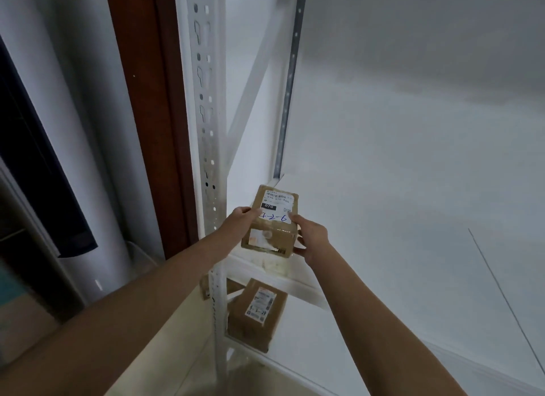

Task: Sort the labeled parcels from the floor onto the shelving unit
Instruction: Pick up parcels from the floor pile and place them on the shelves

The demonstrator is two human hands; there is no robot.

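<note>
Nearest the camera, two bare forearms reach forward and meet at a cardboard parcel (pixel 272 221). The left hand (pixel 240 218) holds its left side and the right hand (pixel 312 238) curls round its near right corner, so both grip the box between them. The parcel sits at the front left corner of a white shelf board (pixel 383 233), just beside the shelving unit's perforated upright (pixel 208 130); whether its base rests on the board yet I cannot tell. Its long axis points away from the hands toward the back, so it probably needs a straight push inward. On the lower shelf lies a second parcel (pixel 256 313).
</note>
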